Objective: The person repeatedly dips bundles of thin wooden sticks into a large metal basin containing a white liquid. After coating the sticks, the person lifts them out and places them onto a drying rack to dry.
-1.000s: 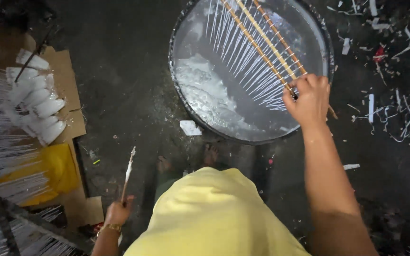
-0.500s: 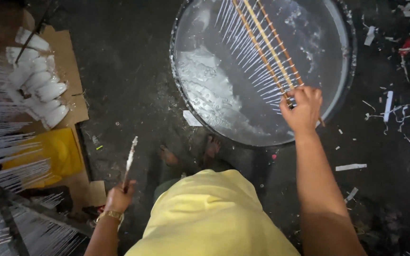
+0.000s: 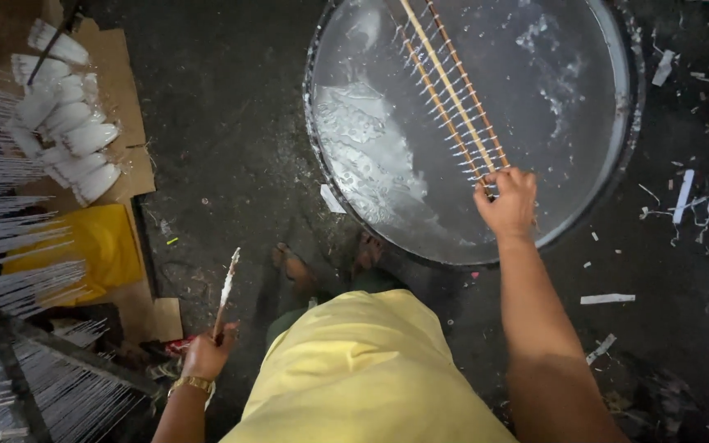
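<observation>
Dark floor (image 3: 231, 156), round metal basin (image 3: 629, 107) upon it, flattened cardboard (image 3: 129, 139), yellow cloth (image 3: 104, 242), scattered white paper scraps (image 3: 683, 197)

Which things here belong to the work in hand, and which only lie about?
In use: right hand gripping the wooden rack of sticks over the round basin; left hand holding a coated stick.
Lying about: yellow bag, cardboard, paper scraps.

One round metal basin (image 3: 625, 156) far right, one wooden frame of thin sticks (image 3: 451, 98) across it, one coated stick (image 3: 226, 294) near left, one yellow cloth (image 3: 96, 242) left, two sandalled feet (image 3: 293, 267) near centre
</observation>
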